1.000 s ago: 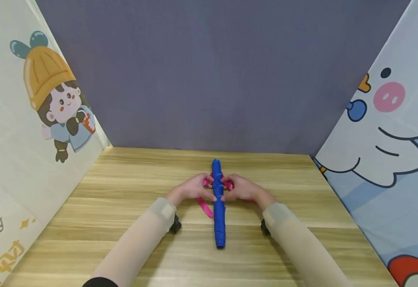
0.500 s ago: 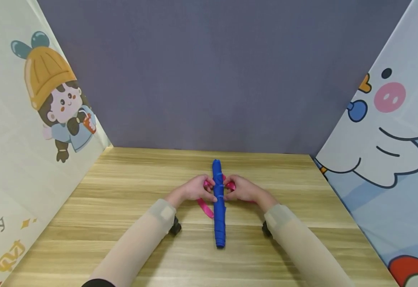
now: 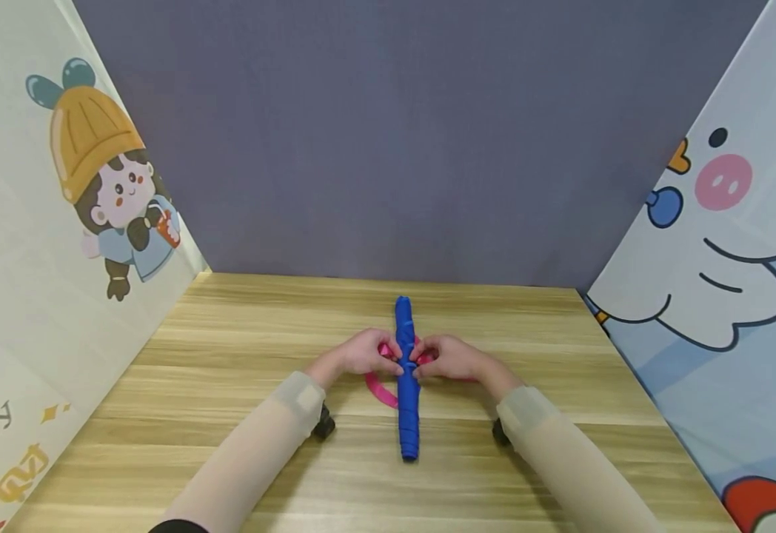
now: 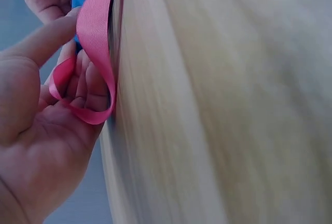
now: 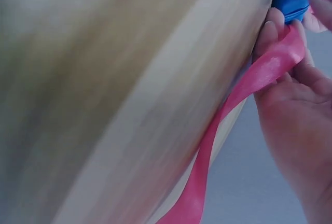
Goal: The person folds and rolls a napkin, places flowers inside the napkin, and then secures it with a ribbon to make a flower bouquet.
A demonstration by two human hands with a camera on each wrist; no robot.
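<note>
A long roll of blue cloth [image 3: 408,418] lies lengthwise on the wooden table, pointing away from me. From the left, my left hand [image 3: 366,353] touches the roll with thumb and fingertips. A loop of pink ribbon [image 4: 96,29] runs through its curled fingers in the left wrist view. Opposite it, my right hand [image 3: 455,359] has its fingertips at the roll's other side. In the right wrist view its fingers pinch the ribbon [image 5: 270,68] close to the blue cloth, and a length trails away. The ribbon's stretch at the roll is partly hidden by my fingers.
The wooden table [image 3: 228,333] ends at a dark grey panel [image 3: 388,148] at the back. Printed cartoon walls flank it, a white one [image 3: 15,244] on the left and a blue and white one [image 3: 761,355] on the right.
Both hands have slid slightly toward me along the roll, with the ribbon in their fingers. The blue roll has hardly moved. The ribbon's left loop has become rounder.
</note>
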